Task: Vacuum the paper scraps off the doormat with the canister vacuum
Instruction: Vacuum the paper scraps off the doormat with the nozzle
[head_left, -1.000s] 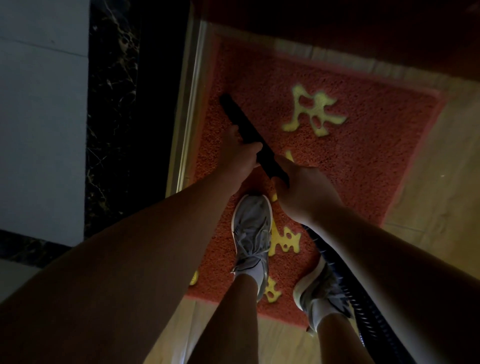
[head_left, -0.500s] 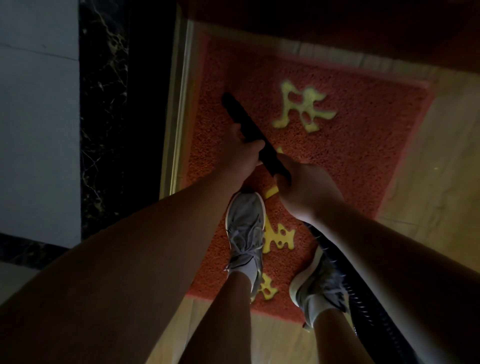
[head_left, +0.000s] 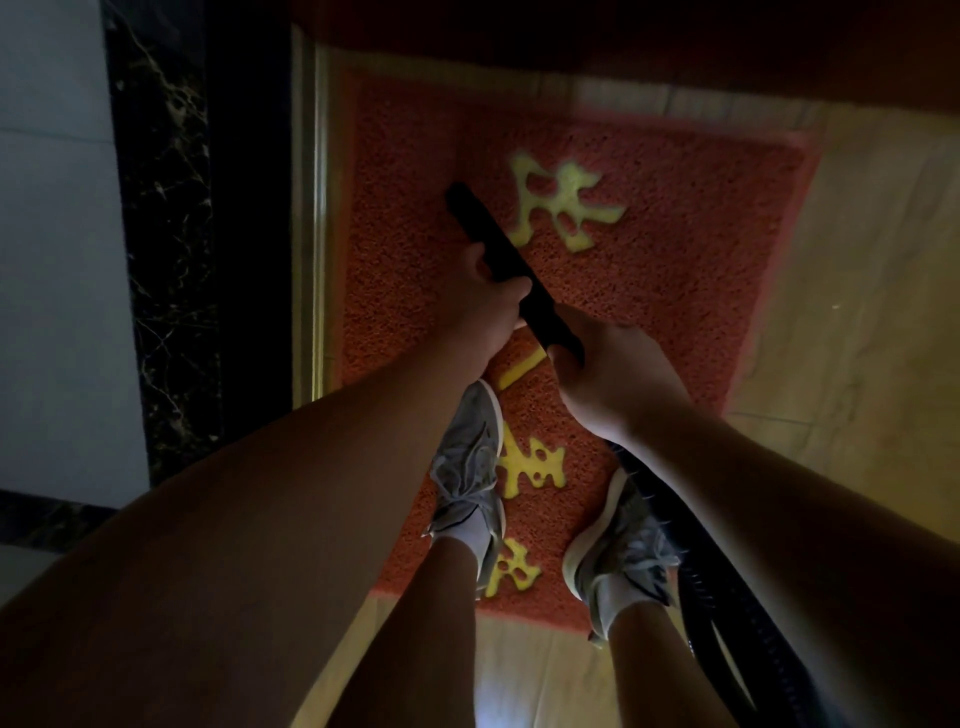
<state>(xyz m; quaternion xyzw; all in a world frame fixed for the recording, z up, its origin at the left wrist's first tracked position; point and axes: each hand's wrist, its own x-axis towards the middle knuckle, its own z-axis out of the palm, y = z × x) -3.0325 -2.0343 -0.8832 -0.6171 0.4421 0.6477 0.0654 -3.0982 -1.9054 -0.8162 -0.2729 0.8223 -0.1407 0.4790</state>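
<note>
pale wall panel (head_left: 57, 270), far left, dim. black marble strip (head_left: 166, 244) with light veining, running upright beside the panel. brass threshold strip (head_left: 310, 218), lying along the left edge of the mat. red doormat (head_left: 691, 270), coarse looped pile with a lighter border, flat on the floor in mid-frame; yellow characters (head_left: 561, 208) run down its middle. black vacuum wand (head_left: 488, 234), slanting from the hands up and to the left, with its tip down on the mat's left half, just left of the uppermost character; whether the tip touches the pile cannot be told. left hand (head_left: 485, 306), fingers and thumb wrapped round the wand's middle, the forward hold. left shoe (head_left: 467, 467), grey lace-up with white sock, planted on the mat below that hand. right hand (head_left: 618, 379), closed round the wand's rear end, just behind the left hand. right shoe (head_left: 623, 551), same pair, on the mat's near right corner. ribbed black hose (head_left: 711, 587), emerging beneath the right wrist, passing beside the right shoe and out at the lower right. light wood floor (head_left: 857, 364), right of the mat and along its near edge.
</note>
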